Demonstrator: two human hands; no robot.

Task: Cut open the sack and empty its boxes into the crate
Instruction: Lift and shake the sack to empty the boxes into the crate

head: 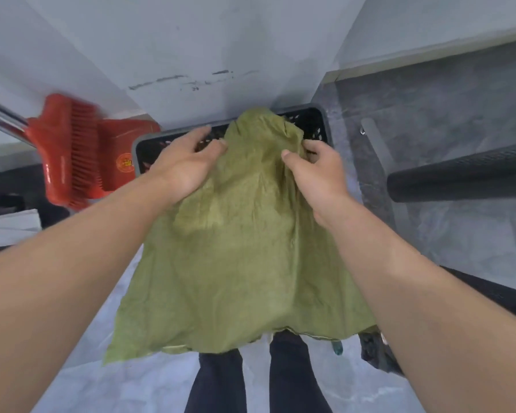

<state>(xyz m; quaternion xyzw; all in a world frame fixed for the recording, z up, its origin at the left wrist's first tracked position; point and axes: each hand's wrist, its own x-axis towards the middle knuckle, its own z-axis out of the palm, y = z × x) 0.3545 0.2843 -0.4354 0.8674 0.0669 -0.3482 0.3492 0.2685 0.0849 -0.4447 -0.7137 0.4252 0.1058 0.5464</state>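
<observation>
Forearms fill the foreground, both reaching forward over dark trouser legs [289, 380], and at their ends the fingers are busy: the right hand [316, 171] has thumb and fingers pinched on a bunched fold of the green sack [236, 257], while the left hand [185, 165] lies against the sack's left side, fingers spread and loosely curled. Sack hangs limp, its far end drooping over the rim of the black crate [319, 120] against the wall. No boxes visible. Red broom [69, 150] and dustpan [122, 144] stand left; a black roll [459, 177] lies right.
</observation>
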